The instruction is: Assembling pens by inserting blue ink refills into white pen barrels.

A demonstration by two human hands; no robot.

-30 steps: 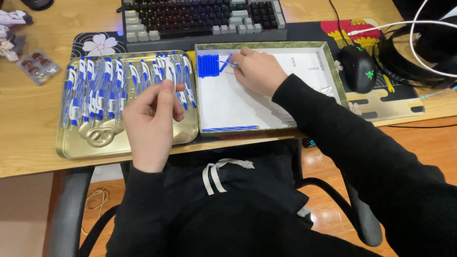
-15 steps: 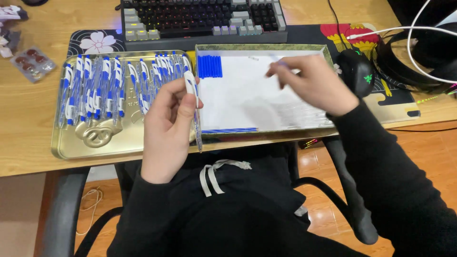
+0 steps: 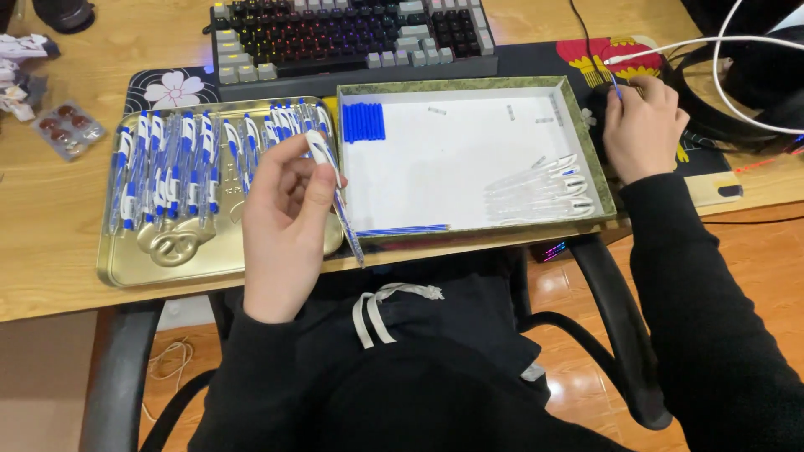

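Fingers and thumb of the left hand [image 3: 285,230] are closed in a firm grip on a white and blue pen [image 3: 335,197], held tilted above the near edge of the counter [image 3: 50,251], its tip pointing down toward the person's lap and its white end up by the thumb. Just behind that hand lies a gold metal tray [image 3: 167,259] with a row of matching white and blue pens [image 3: 176,159] laid side by side across its far half. Right beside it sits a shallow box [image 3: 586,142] with a white floor: a thin blue refill [image 3: 402,228] lies along its near wall, a cluster of clear pen barrels [image 3: 544,192] rests toward its right side, and a neat stack of blue caps [image 3: 363,122] fills its far left corner. Past the box's right wall, the right hand [image 3: 641,125] is closed, its grip pinched together on a thin blue piece [image 3: 615,88] that sticks up from the fingertips, well apart from the left hand. Farther back stands a backlit keyboard [image 3: 352,38] on a dark mat [image 3: 159,88], with a white cable [image 3: 720,50] looping at the far right
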